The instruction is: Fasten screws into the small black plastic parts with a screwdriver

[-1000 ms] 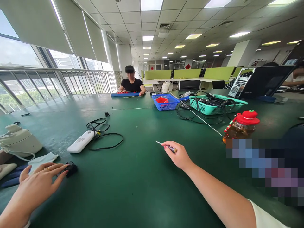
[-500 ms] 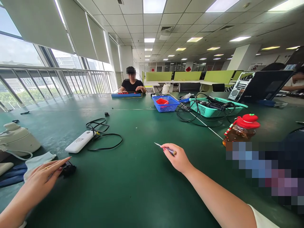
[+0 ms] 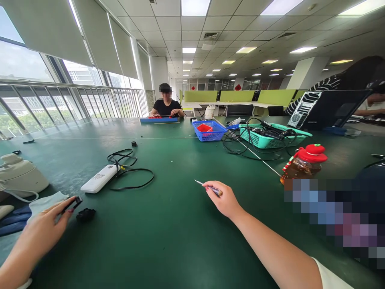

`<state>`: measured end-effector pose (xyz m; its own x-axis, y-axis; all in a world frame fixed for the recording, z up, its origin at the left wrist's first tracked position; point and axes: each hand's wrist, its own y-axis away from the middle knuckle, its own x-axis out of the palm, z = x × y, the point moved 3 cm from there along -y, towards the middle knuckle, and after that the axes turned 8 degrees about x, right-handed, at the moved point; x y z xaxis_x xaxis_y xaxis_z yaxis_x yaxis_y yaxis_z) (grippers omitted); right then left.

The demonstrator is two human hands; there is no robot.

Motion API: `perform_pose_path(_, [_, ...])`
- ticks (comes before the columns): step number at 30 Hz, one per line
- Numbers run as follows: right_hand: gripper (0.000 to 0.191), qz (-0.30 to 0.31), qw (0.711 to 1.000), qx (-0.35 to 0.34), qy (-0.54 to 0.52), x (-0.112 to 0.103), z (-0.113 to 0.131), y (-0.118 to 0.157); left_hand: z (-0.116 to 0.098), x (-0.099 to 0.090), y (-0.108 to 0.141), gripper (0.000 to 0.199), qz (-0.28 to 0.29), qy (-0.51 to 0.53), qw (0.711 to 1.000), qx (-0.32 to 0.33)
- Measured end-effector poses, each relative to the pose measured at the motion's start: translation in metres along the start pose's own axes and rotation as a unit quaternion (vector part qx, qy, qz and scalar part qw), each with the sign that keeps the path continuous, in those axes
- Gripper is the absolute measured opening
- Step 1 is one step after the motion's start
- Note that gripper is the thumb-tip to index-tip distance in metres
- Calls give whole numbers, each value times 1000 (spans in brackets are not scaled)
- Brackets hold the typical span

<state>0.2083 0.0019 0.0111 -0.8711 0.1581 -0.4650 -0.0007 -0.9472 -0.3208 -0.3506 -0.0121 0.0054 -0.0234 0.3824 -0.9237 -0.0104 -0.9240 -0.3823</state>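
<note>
My left hand [image 3: 49, 222], at the left of the table, pinches a small black flat piece [image 3: 73, 204] between thumb and fingers; its exact kind is unclear. Just right of that hand lies a crumpled-looking black lump [image 3: 86, 214]. Near the middle, my right hand [image 3: 224, 200] holds a slim pointed tool [image 3: 215, 190] like a pen, with a thin metal tip facing left and a brownish butt end. Its tip stands close over the green table [image 3: 168, 224]; whether it touches cannot be told.
A white power bank [image 3: 100, 179] with a black cable lies ahead of my left hand. A blue basket [image 3: 209, 132], a teal basket [image 3: 257, 140] of cables and a red-lidded jar [image 3: 302, 166] stand farther off. One person [image 3: 166, 106] sits at the far end.
My left hand has drawn slightly left, lifting the black flat piece away from the black lump, which now lies uncovered. My right hand stays nearly still. A striped sleeve has appeared behind the monitor.
</note>
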Motion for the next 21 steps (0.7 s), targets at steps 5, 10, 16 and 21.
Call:
perform_pose_path(5, [23, -2, 1000, -7, 10, -1, 1, -1, -24, -9, 3, 55, -4, 44, 991, 123])
perform_pose_path(10, [23, -2, 1000, -11, 14, -1, 1, 0, -35, -8, 3, 51, 13, 63, 984, 164])
perform_pose_path(16, [22, 1, 1000, -15, 18, -1, 3, 0, -28, -9, 6, 49, -1, 78, 982, 172])
perform_pose_path(21, [22, 2, 1000, -17, 23, -1, 2, 0, -23, -5, 7, 51, 10, 76, 984, 162])
